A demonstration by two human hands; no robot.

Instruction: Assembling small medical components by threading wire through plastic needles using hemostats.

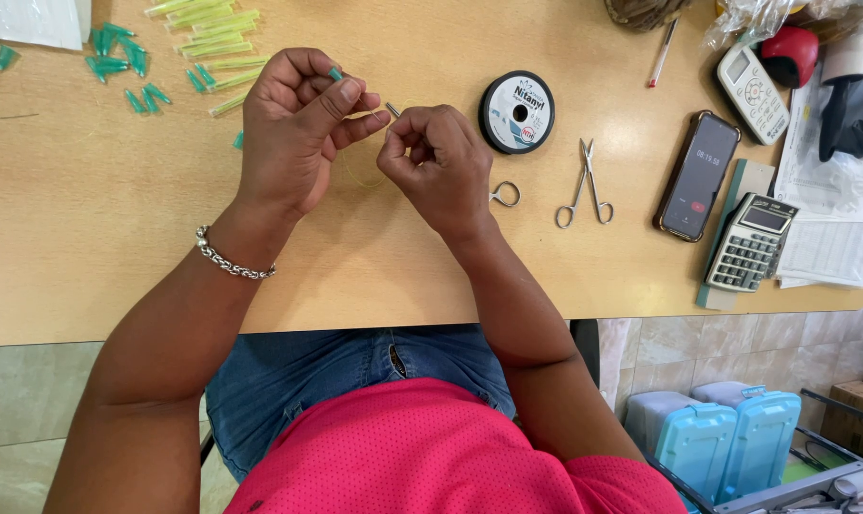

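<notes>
Across a wide wooden worktop [89, 219], two hands meet near the middle. Left hand [294, 133] is closed in a pinch grip on a small green-capped piece [335, 73]; right hand [441, 167] is closed, pinching a short thin metal needle [392, 109]. A fine yellowish thread [355, 176] loops between them: light, limp, probably slippery, best pinched close to its end. Right of them lie a thread spool [516, 112] and small scissors [584, 186].
</notes>
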